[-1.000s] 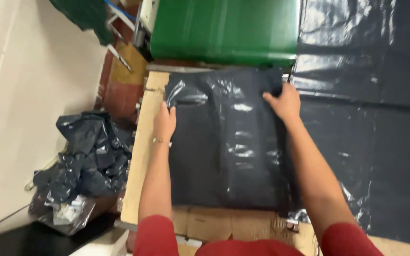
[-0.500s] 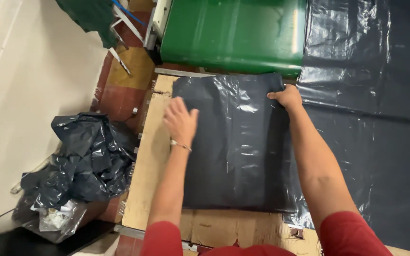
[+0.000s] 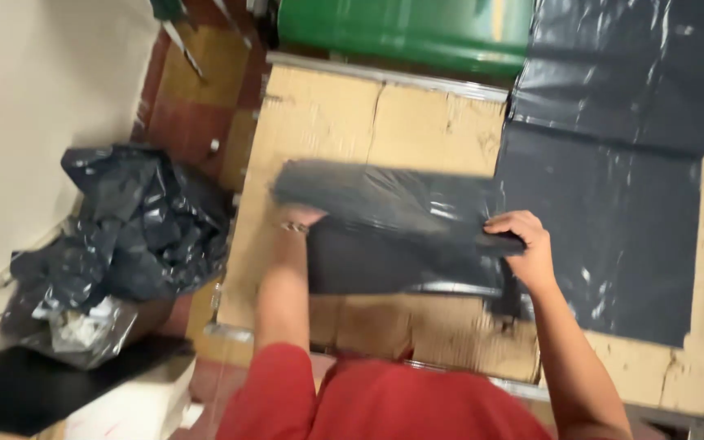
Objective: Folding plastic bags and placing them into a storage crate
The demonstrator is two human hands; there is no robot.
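Black plastic bag (image 3: 393,232) lay doubled over on the cardboard-covered table (image 3: 344,114), upper layer lifted and blurred with motion, lower layer flat against the cardboard. Right hand (image 3: 523,248) closed on the bag's right edge, fingers curled over the fold and pinching the plastic. Left hand (image 3: 299,218) mostly tucked under the bag's left edge, only knuckles and a wrist bracelet showing; probably gripping the plastic, though hard to tell through the blur. Red sleeves (image 3: 287,383) at the near edge of the table. Right of the folded bag, touching or just beside it, a larger flat black plastic sheet (image 3: 605,220) spread over the table, with another sheet (image 3: 621,65) beyond it. Past the table's far edge, a green bin (image 3: 401,28). Left of the table, on the floor, a crumpled heap of black bags (image 3: 124,236) against a pale wall (image 3: 34,98)
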